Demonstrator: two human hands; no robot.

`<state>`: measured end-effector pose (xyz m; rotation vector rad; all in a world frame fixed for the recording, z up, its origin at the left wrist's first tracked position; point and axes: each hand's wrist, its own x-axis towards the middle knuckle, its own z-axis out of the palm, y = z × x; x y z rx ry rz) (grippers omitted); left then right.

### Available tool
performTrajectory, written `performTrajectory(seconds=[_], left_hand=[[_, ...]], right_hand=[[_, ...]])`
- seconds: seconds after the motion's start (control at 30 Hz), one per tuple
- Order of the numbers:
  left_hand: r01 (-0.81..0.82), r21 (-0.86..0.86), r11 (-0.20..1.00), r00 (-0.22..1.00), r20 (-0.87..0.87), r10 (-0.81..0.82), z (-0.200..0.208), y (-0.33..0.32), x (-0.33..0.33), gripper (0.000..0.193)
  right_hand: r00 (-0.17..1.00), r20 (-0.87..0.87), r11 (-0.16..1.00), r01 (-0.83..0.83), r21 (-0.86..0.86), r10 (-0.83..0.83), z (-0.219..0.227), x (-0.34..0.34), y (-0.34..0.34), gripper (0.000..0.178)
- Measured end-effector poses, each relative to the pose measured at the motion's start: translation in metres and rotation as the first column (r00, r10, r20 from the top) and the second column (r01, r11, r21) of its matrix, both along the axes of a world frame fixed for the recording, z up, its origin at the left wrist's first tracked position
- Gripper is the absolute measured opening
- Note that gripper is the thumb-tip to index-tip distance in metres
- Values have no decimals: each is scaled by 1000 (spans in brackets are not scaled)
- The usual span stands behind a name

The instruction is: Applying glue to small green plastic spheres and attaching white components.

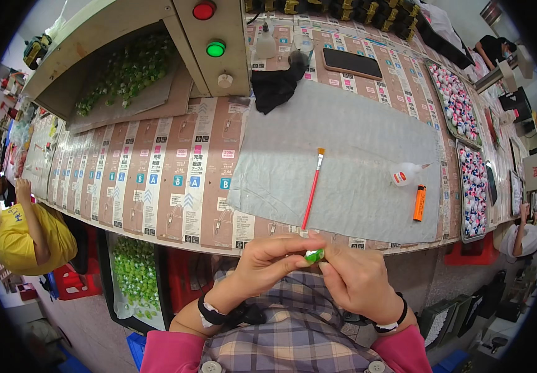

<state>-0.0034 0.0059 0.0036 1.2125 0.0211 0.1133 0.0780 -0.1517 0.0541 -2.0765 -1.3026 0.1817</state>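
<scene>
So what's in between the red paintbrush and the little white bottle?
Just bare grey sheet: in the head view, nothing lies on it between the red paintbrush and the white bottle.

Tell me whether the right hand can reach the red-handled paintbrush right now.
Probably yes: the red-handled paintbrush lies just beyond the right hand on the grey sheet, and nothing covers it. That hand is busy at a green-and-white piece, though, and would likely have to leave it.
</scene>
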Motion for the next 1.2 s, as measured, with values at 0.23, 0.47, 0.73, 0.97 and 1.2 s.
performTrajectory(seconds=[0.23, 0.47, 0.73, 0.97, 1.2], left_hand=[[10, -17, 1000, 1000, -5, -10, -1, 0, -1, 24], [20, -48, 999, 1000, -14, -21, -1, -1, -1, 25], [19, -35, 999, 1000, 3, -19, -3, 0, -1, 25], [26, -19, 999, 1000, -10, -27, -2, -1, -2, 25], [25, -49, 998, 1000, -3, -25, -3, -2, -1, 25]], right_hand=[[1000, 30, 1000, -6, -26, 7, 2, 0, 0, 32], [1000, 4, 1000, -7, -10, 7, 0, 0, -1, 31], [1000, 12, 1000, -7, -6, 7, 0, 0, 0, 29], [1000, 16, 1000, 4, 3, -4, -1, 0, -1, 28], [1000, 28, 1000, -5, -12, 5, -1, 1, -1, 31]])
